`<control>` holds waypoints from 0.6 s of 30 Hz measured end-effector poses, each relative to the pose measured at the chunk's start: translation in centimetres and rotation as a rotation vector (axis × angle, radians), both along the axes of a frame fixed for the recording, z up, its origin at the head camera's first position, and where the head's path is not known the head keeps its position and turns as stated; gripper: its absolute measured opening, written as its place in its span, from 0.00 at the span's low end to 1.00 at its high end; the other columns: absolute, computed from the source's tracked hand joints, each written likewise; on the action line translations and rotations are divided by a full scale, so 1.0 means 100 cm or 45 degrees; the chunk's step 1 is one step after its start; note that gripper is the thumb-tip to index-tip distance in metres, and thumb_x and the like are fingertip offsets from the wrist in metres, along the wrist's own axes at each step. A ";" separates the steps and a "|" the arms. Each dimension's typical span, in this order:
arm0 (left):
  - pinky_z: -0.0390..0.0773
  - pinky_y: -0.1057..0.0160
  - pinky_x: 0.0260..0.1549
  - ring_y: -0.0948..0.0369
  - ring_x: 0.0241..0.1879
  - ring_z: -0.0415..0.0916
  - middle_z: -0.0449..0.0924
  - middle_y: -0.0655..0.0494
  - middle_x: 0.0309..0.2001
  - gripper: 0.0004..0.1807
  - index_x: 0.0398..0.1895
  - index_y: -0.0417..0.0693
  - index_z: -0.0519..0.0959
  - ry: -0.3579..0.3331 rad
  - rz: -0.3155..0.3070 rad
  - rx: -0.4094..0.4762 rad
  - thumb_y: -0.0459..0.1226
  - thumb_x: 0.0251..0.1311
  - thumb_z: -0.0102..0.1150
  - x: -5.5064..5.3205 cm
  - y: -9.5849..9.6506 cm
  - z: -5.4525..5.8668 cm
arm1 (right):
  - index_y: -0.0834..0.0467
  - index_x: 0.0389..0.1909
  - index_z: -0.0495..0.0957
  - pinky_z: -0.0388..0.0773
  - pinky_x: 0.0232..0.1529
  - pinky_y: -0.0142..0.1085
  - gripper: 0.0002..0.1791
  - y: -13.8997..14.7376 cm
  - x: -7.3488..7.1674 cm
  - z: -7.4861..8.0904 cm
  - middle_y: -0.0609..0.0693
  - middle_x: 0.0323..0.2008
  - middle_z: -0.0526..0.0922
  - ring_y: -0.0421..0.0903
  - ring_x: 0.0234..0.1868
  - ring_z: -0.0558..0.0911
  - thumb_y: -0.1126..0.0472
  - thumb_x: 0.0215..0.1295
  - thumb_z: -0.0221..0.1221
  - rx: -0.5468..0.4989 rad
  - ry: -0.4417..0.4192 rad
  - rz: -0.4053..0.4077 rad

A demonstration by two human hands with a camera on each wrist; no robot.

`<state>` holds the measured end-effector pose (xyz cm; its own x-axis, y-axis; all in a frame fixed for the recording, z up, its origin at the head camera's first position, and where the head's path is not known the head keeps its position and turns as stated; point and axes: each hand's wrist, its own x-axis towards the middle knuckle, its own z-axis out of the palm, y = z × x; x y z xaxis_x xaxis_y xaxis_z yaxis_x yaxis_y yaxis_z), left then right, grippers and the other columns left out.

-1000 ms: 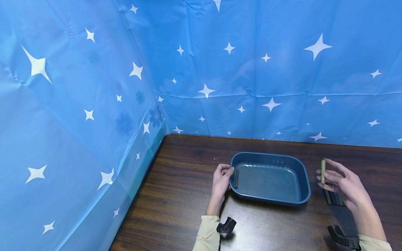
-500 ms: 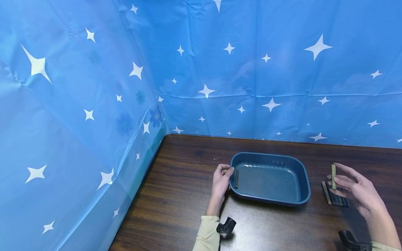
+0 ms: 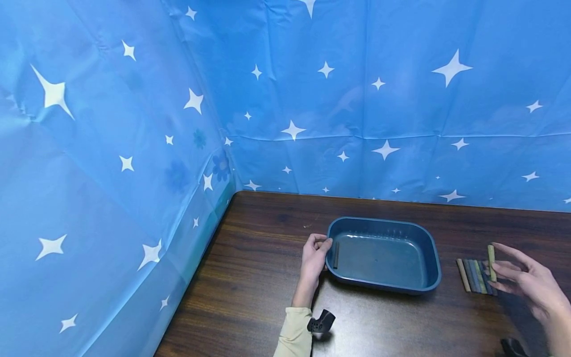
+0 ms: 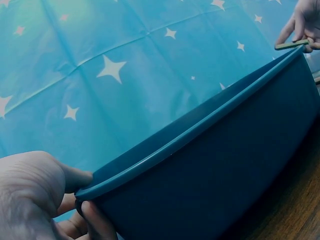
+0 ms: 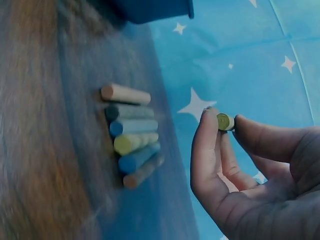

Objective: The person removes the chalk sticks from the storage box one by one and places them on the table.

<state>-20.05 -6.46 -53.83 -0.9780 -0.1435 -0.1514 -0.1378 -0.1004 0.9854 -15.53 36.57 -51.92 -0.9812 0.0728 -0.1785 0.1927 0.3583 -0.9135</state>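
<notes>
My left hand [image 3: 313, 259] grips the left rim of a blue rectangular basin [image 3: 434, 258], thumb over the edge and fingers below it, as the left wrist view shows. One dark chalk stick [image 3: 336, 255] lies inside against the basin's left wall. To the right, my right hand [image 3: 533, 280] pinches a yellow-green chalk stick [image 3: 491, 263] between thumb and fingertips, raised above the table. Its round end [image 5: 225, 122] faces the right wrist camera. Beside and below that hand, several chalk sticks [image 3: 474, 276] in tan, green, blue, yellow-green and brown lie side by side.
The dark wood table [image 3: 263, 277] meets a blue star-print sheet [image 3: 357, 109] behind and on the left. A black wrist mount [image 3: 321, 321] sits on the left sleeve, close above the table. The chalk row lies right of the basin.
My right hand has moved right and toward the person with the chalk stick, uncovering more of the chalk row. The left hand and basin stay in place.
</notes>
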 end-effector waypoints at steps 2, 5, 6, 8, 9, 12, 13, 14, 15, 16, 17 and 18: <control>0.64 0.72 0.13 0.64 0.18 0.66 0.79 0.48 0.32 0.11 0.48 0.37 0.76 0.001 0.004 0.013 0.35 0.70 0.61 0.000 0.000 0.000 | 0.63 0.82 0.44 0.87 0.39 0.42 0.34 0.001 0.001 -0.001 0.69 0.53 0.74 0.20 0.36 0.72 0.65 0.83 0.46 0.061 0.002 -0.012; 0.63 0.72 0.13 0.65 0.18 0.65 0.79 0.47 0.33 0.11 0.48 0.37 0.76 0.007 0.004 0.011 0.35 0.70 0.61 0.000 0.000 0.000 | 0.67 0.81 0.44 0.87 0.38 0.43 0.34 0.004 0.003 -0.005 0.80 0.54 0.69 0.19 0.34 0.72 0.67 0.82 0.46 0.092 -0.004 -0.010; 0.63 0.71 0.13 0.65 0.17 0.65 0.79 0.47 0.33 0.11 0.48 0.37 0.76 0.007 0.006 0.011 0.35 0.70 0.61 0.000 0.000 0.000 | 0.69 0.81 0.44 0.88 0.38 0.43 0.34 0.006 0.003 -0.006 0.83 0.56 0.66 0.19 0.34 0.72 0.67 0.82 0.46 0.098 -0.009 -0.008; 0.63 0.71 0.13 0.65 0.17 0.65 0.79 0.47 0.33 0.11 0.49 0.37 0.76 0.005 0.003 0.003 0.35 0.70 0.61 0.000 0.000 0.000 | 0.70 0.80 0.44 0.88 0.38 0.43 0.34 0.010 0.003 -0.012 0.85 0.57 0.64 0.21 0.34 0.73 0.68 0.81 0.46 0.118 -0.030 -0.004; 0.63 0.71 0.13 0.65 0.17 0.64 0.79 0.47 0.33 0.11 0.49 0.37 0.76 0.003 0.004 0.002 0.35 0.70 0.61 0.000 0.000 0.000 | 0.72 0.79 0.44 0.88 0.38 0.43 0.34 0.013 0.003 -0.014 0.87 0.58 0.62 0.25 0.34 0.75 0.69 0.81 0.46 0.130 -0.045 -0.004; 0.63 0.71 0.13 0.65 0.17 0.64 0.79 0.47 0.33 0.11 0.49 0.37 0.76 -0.004 0.005 0.002 0.35 0.70 0.61 0.000 0.000 -0.001 | 0.74 0.78 0.46 0.88 0.36 0.43 0.34 0.021 0.001 -0.025 0.87 0.59 0.63 0.39 0.37 0.82 0.70 0.79 0.49 0.200 -0.081 -0.032; 0.63 0.71 0.13 0.65 0.17 0.64 0.79 0.47 0.33 0.11 0.49 0.36 0.76 -0.002 0.002 -0.001 0.34 0.70 0.61 0.000 0.000 -0.001 | 0.74 0.78 0.46 0.87 0.36 0.44 0.34 0.024 0.000 -0.028 0.88 0.59 0.63 0.48 0.38 0.83 0.71 0.78 0.50 0.217 -0.095 -0.037; 0.63 0.71 0.13 0.65 0.17 0.64 0.79 0.47 0.33 0.11 0.49 0.36 0.76 -0.001 0.003 -0.001 0.34 0.70 0.61 0.000 0.000 -0.001 | 0.75 0.77 0.46 0.87 0.35 0.44 0.34 0.027 -0.001 -0.031 0.87 0.59 0.65 0.53 0.39 0.84 0.72 0.77 0.50 0.239 -0.100 -0.043; 0.63 0.71 0.13 0.65 0.17 0.64 0.79 0.47 0.33 0.11 0.49 0.36 0.76 0.001 0.005 -0.001 0.34 0.70 0.61 0.000 0.000 -0.001 | 0.76 0.77 0.46 0.87 0.35 0.44 0.34 0.029 -0.003 -0.035 0.87 0.58 0.66 0.58 0.40 0.84 0.73 0.77 0.50 0.257 -0.103 -0.050; 0.63 0.71 0.13 0.65 0.16 0.64 0.79 0.47 0.33 0.12 0.49 0.36 0.76 0.003 0.007 0.001 0.34 0.70 0.61 0.000 0.000 -0.001 | 0.76 0.77 0.47 0.87 0.34 0.45 0.34 0.031 -0.004 -0.038 0.87 0.57 0.67 0.60 0.41 0.84 0.74 0.76 0.50 0.266 -0.107 -0.057; 0.63 0.71 0.13 0.65 0.16 0.64 0.78 0.47 0.33 0.12 0.49 0.36 0.76 0.002 0.010 0.003 0.34 0.69 0.61 0.000 0.000 -0.001 | 0.76 0.76 0.47 0.87 0.34 0.45 0.34 0.033 -0.005 -0.040 0.86 0.56 0.69 0.61 0.40 0.84 0.75 0.75 0.50 0.283 -0.108 -0.060; 0.63 0.71 0.13 0.65 0.16 0.64 0.78 0.47 0.33 0.12 0.49 0.36 0.76 0.004 0.010 0.000 0.34 0.69 0.61 0.000 0.000 0.000 | 0.77 0.76 0.48 0.87 0.34 0.46 0.34 0.035 -0.006 -0.042 0.86 0.54 0.71 0.63 0.41 0.84 0.76 0.74 0.50 0.293 -0.113 -0.061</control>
<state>-20.03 -6.43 -53.86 -0.9773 -0.1509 -0.1484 -0.1340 -0.1014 0.9858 -16.13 40.02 -56.13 -0.9568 0.1675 -0.2376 0.2907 0.5432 -0.7877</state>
